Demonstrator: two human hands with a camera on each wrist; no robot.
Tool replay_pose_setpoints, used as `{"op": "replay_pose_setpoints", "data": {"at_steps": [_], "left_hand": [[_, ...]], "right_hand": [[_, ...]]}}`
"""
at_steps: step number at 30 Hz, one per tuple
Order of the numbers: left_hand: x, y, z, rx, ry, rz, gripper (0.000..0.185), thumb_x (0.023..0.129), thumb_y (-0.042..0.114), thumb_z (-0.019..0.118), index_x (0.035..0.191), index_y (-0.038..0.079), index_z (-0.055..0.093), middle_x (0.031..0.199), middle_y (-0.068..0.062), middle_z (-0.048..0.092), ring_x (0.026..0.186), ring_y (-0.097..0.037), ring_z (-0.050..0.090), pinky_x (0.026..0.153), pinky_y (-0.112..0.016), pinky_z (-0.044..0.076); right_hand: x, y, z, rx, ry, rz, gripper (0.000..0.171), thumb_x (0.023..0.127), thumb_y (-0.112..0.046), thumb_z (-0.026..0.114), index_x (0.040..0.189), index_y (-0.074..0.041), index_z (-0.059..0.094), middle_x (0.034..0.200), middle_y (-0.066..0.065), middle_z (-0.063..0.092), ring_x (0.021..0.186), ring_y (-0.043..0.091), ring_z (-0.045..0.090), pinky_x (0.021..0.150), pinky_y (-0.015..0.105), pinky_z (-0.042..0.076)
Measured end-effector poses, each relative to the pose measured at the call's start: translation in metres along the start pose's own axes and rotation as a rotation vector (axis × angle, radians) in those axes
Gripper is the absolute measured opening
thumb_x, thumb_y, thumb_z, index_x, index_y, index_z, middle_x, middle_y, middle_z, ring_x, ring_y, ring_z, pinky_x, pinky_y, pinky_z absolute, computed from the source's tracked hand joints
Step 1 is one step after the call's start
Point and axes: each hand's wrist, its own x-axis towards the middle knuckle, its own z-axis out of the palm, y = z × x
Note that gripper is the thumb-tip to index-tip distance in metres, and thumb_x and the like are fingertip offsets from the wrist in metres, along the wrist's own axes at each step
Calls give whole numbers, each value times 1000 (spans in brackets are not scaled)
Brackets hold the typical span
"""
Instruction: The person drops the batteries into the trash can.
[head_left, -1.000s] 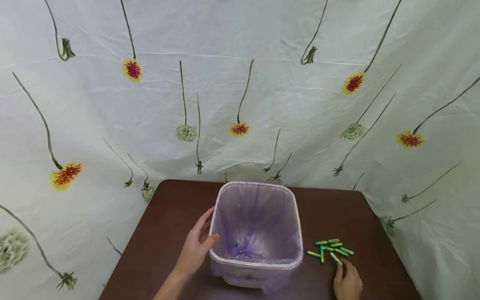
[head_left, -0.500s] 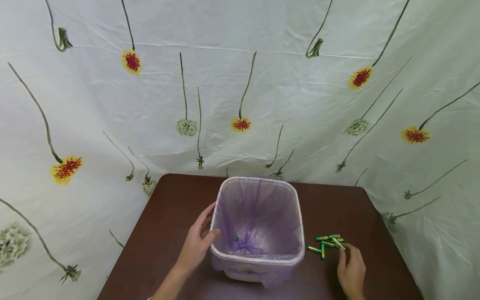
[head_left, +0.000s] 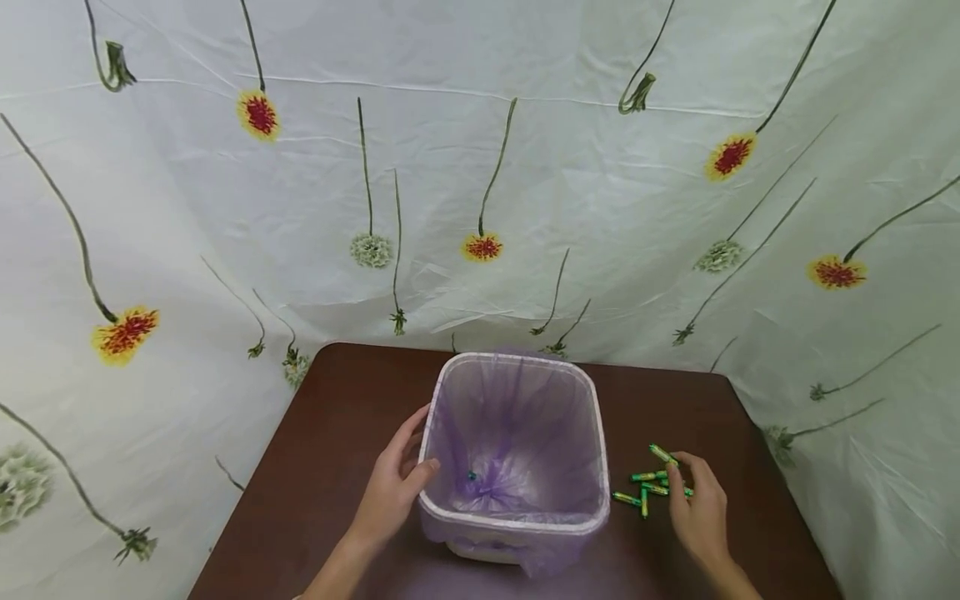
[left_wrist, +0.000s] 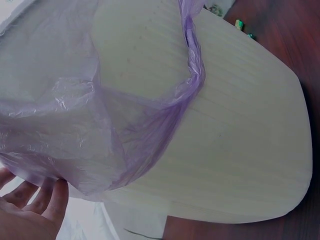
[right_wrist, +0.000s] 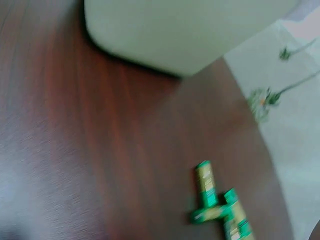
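A white bin [head_left: 517, 518] lined with a purple bag [head_left: 510, 442] stands on the brown table [head_left: 337, 450]. My left hand [head_left: 393, 483] grips its left rim, thumb over the edge; its fingertips [left_wrist: 47, 197] touch the bag. One green battery [head_left: 472, 477] lies inside the bin. To the right of the bin lies a pile of green batteries [head_left: 645, 487], also seen close up [right_wrist: 217, 205]. My right hand [head_left: 693, 500] pinches one green battery [head_left: 663, 454] lifted just above the pile.
A white sheet printed with flowers [head_left: 480, 167] hangs behind and around the table. The table's right edge [head_left: 780, 483] runs close to the batteries. The bin's pale wall [right_wrist: 190, 30] fills the top of the right wrist view.
My right hand moved forward from the table's front into the pile and picked up one battery. The left hand stayed on the bin's rim.
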Motion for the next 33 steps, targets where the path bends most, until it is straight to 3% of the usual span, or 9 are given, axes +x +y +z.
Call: {"op": "replay_pose_setpoints", "data": {"at_steps": [6,10,19,24,28,33], "left_hand": [[-2,2,-2,-7,-5,-21,72,92,-11,57,159,6,37,140,-27,54,114,-45,61,86,-33,56],[-4,3,-2,-20,15,-37,72,92,-11,57,159,8,38,138,-27,55,109,-46,63,83,-34,57],[-2,0,0,-35,-2,-28,72,92,-11,56,159,6,37,139,-28,54,111,-47,62,84,-34,57],[-1,0,1,-31,2,-30,72,92,-11,57,159,6,37,140,-28,54,111,-47,62,84,-34,57],[-1,0,1,-25,8,-27,72,91,-12,57,159,4,37,138,-28,55,111,-46,62,85,-34,57],[-2,0,0,0,8,-8,72,91,-12,57,158,5,38,140,-26,55,118,-40,60,90,-31,55]], "right_hand": [[31,-23,-4,101,-13,-32,18,95,7,66,113,3,68,90,8,64,72,11,54,61,17,41],[49,-46,-3,176,-47,-47,18,96,5,67,113,-1,70,90,6,67,75,9,58,63,20,44],[88,-89,3,265,-81,-248,24,87,14,71,107,1,71,89,13,69,76,14,60,71,20,45],[108,-111,6,303,-150,-320,26,86,14,72,107,-1,72,99,9,72,90,20,65,84,18,45],[122,-129,10,323,-200,-368,25,90,10,71,110,-5,73,103,3,72,93,20,65,84,22,46],[133,-146,19,330,-255,-410,22,91,5,72,111,-4,73,100,2,70,88,18,61,75,34,50]]}}
